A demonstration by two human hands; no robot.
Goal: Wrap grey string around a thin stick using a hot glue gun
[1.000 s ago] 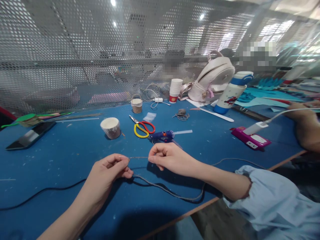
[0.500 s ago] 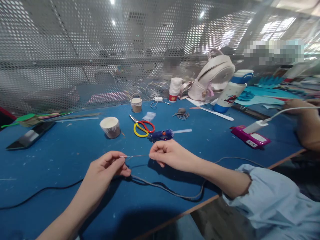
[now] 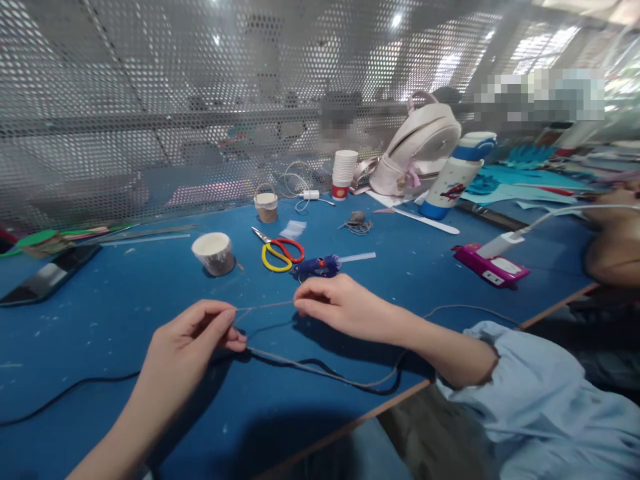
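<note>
My left hand (image 3: 193,337) is closed in a pinch on a thin grey string (image 3: 265,307). The stretch of string between my hands is drawn nearly straight just above the blue table. Opposite, my right hand (image 3: 343,305) pinches the same string between thumb and fingertips. A longer grey length (image 3: 325,373) trails from under my left fingers and curves along the table below my right forearm. Just beyond my right hand lies a blue glue gun (image 3: 320,267) with a clear glue stick in its back. Scissors (image 3: 277,257) with red and yellow handles lie beside it.
A wrapped cup (image 3: 215,257) and a small handled basket (image 3: 267,210) stand beyond my hands. Further back are stacked paper cups (image 3: 344,175), a backpack (image 3: 417,150) and a bottle (image 3: 457,177). A purple power strip (image 3: 490,267) sits right, near another person's arm (image 3: 613,247).
My left hand has drawn away to the left, widening the span of string between my hands. A shiny piece at its fingertips no longer shows. The view has shifted slightly.
</note>
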